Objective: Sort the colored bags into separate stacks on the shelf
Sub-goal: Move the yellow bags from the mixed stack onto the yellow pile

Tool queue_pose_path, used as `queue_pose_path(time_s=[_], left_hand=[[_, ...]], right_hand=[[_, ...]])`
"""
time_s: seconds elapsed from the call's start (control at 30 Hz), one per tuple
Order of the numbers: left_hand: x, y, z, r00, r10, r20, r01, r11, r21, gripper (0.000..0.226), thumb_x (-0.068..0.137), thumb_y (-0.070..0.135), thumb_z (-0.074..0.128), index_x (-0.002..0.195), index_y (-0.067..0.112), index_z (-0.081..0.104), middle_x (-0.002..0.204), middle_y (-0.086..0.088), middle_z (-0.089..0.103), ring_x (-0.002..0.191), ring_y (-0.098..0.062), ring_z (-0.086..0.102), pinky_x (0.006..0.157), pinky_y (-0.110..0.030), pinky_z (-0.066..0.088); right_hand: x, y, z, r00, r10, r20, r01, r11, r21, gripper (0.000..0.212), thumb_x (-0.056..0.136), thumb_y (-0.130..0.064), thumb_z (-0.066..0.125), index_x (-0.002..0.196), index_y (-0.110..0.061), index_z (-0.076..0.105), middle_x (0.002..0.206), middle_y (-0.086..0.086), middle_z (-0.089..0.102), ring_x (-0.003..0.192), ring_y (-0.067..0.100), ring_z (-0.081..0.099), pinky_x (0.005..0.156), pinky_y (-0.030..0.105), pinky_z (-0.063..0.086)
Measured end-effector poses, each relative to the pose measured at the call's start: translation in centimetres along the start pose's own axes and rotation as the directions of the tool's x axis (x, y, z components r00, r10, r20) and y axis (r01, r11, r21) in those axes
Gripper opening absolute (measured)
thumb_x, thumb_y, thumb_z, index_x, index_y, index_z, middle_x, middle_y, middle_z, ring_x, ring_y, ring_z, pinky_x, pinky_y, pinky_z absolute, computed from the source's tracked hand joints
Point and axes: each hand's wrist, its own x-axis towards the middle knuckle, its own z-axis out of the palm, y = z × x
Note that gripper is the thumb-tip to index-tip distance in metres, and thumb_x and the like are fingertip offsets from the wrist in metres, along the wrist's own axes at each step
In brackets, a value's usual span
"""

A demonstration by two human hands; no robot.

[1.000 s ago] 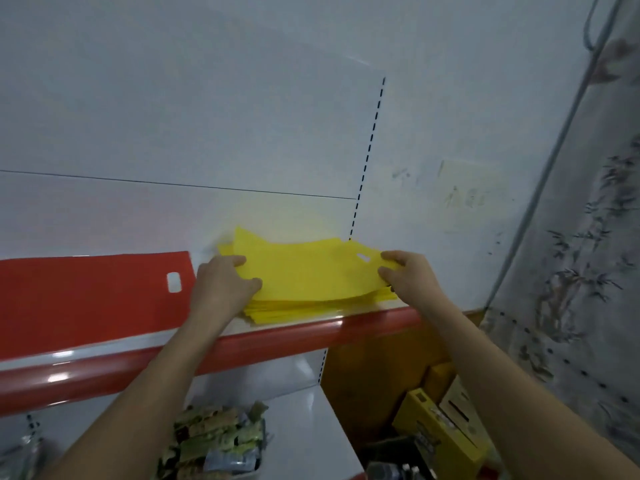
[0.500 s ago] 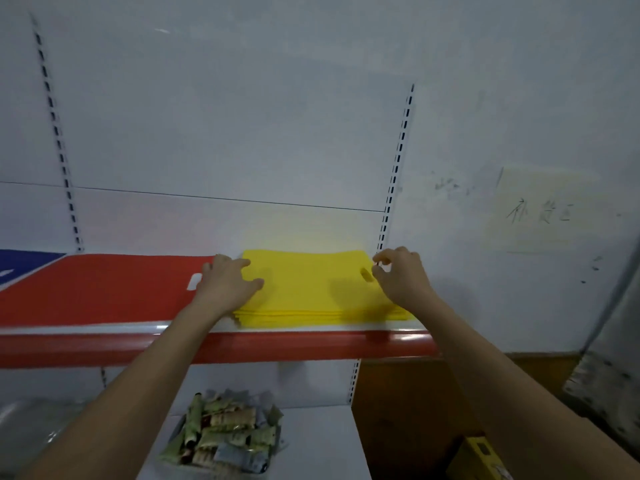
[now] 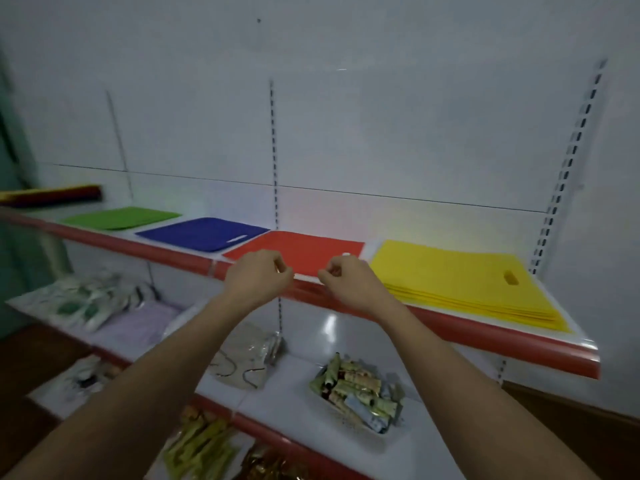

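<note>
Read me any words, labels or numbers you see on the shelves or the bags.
No text can be read.
Flat yellow bag stack, red bag stack, blue bag stack, green bag stack: plain, no print.
Small packets in the white tray on the lower shelf: printing too blurred to read.
White back wall: no sign.

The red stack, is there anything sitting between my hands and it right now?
Nothing visible. Both the left hand and the right hand hang, fingers curled, right at the front edge of the red stack. The blue stack and the yellow stack lie off to either side, clear of the hands.
</note>
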Motion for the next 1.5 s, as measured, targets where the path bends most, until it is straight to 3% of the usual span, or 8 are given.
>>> queue_pose_path(time_s=[0.17, 0.3, 0.5, 0.6, 0.83, 1.1, 1.2, 1.5], left_hand=[[-2.6, -9.0, -5.1, 0.977, -0.212, 0.029, 0.212, 0.977, 0.008, 0.026, 0.087, 0.039, 0.057, 0.077, 0.018, 0.067, 0.075, 0.002, 0.067, 0.076, -0.02, 0.063, 0.068, -0.032, 0.05], [-4.4, -17.2, -9.2, 0.945, -0.326, -0.032, 0.327, 0.942, 0.072, 0.021, 0.085, 0.039, 0.06, 0.077, 0.021, 0.067, 0.079, 0.004, 0.067, 0.075, -0.015, 0.061, 0.064, -0.029, 0.049], [-6.5, -29.9, -15.1, 0.893, -0.44, -0.093, 0.45, 0.876, 0.173, 0.029, 0.088, 0.038, 0.055, 0.086, 0.012, 0.069, 0.086, -0.005, 0.069, 0.08, -0.02, 0.064, 0.062, -0.028, 0.046], [-6.8, -36.2, -17.8, 0.871, -0.478, -0.117, 0.492, 0.847, 0.201, 0.029, 0.088, 0.04, 0.055, 0.09, 0.015, 0.07, 0.09, -0.004, 0.07, 0.081, -0.02, 0.064, 0.065, -0.03, 0.048], [-4.7, -49.2, -23.1, 0.828, -0.542, -0.147, 0.561, 0.79, 0.248, 0.021, 0.091, 0.046, 0.056, 0.086, 0.027, 0.063, 0.084, 0.008, 0.062, 0.072, -0.01, 0.055, 0.058, -0.026, 0.038], [2.3, -60.3, -25.8, 0.818, -0.547, -0.179, 0.575, 0.775, 0.262, 0.024, 0.092, 0.044, 0.056, 0.094, 0.022, 0.066, 0.086, 0.008, 0.062, 0.069, -0.007, 0.053, 0.051, -0.021, 0.033], [5.8, -64.8, -26.4, 0.806, -0.555, -0.206, 0.592, 0.759, 0.273, 0.026, 0.089, 0.046, 0.057, 0.093, 0.023, 0.068, 0.091, 0.005, 0.067, 0.079, -0.013, 0.059, 0.061, -0.025, 0.041], [14.4, -75.9, -29.1, 0.813, -0.547, -0.198, 0.582, 0.767, 0.27, 0.022, 0.09, 0.048, 0.057, 0.092, 0.028, 0.064, 0.093, 0.009, 0.065, 0.084, -0.013, 0.06, 0.069, -0.027, 0.043]], right_hand=[[2.4, -8.9, 6.9, 0.976, -0.165, 0.142, 0.16, 0.986, 0.048, 0.034, 0.091, -0.036, 0.058, 0.063, -0.018, 0.052, 0.061, -0.001, 0.056, 0.059, 0.019, 0.051, 0.057, 0.035, 0.042], [4.5, -16.1, 13.0, 0.937, -0.247, 0.245, 0.24, 0.969, 0.062, 0.032, 0.088, -0.035, 0.059, 0.068, -0.01, 0.057, 0.069, 0.007, 0.063, 0.069, 0.027, 0.06, 0.061, 0.037, 0.046], [7.8, -27.4, 23.7, 0.846, -0.343, 0.408, 0.371, 0.929, 0.011, 0.039, 0.087, -0.023, 0.056, 0.054, -0.017, 0.036, 0.053, 0.004, 0.04, 0.053, 0.021, 0.036, 0.051, 0.032, 0.029], [9.8, -32.6, 29.0, 0.807, -0.364, 0.466, 0.405, 0.914, 0.013, 0.034, 0.087, -0.026, 0.058, 0.058, -0.014, 0.045, 0.06, 0.01, 0.052, 0.057, 0.025, 0.046, 0.057, 0.034, 0.039], [14.6, -42.1, 39.0, 0.743, -0.425, 0.517, 0.473, 0.88, 0.044, 0.028, 0.091, -0.031, 0.057, 0.068, -0.015, 0.055, 0.07, 0.013, 0.059, 0.063, 0.025, 0.053, 0.057, 0.032, 0.038], [24.0, -49.1, 47.7, 0.698, -0.476, 0.535, 0.504, 0.857, 0.104, 0.034, 0.094, -0.034, 0.057, 0.078, -0.005, 0.064, 0.082, 0.016, 0.068, 0.075, 0.029, 0.064, 0.065, 0.038, 0.05], [28.9, -51.7, 51.2, 0.691, -0.51, 0.512, 0.509, 0.847, 0.155, 0.034, 0.093, -0.031, 0.058, 0.076, -0.002, 0.064, 0.073, 0.014, 0.062, 0.068, 0.026, 0.06, 0.063, 0.037, 0.048], [39.9, -57.4, 59.5, 0.652, -0.561, 0.509, 0.531, 0.818, 0.221, 0.021, 0.096, -0.03, 0.057, 0.095, -0.011, 0.066, 0.086, 0.002, 0.065, 0.081, 0.02, 0.064, 0.078, 0.04, 0.056]])
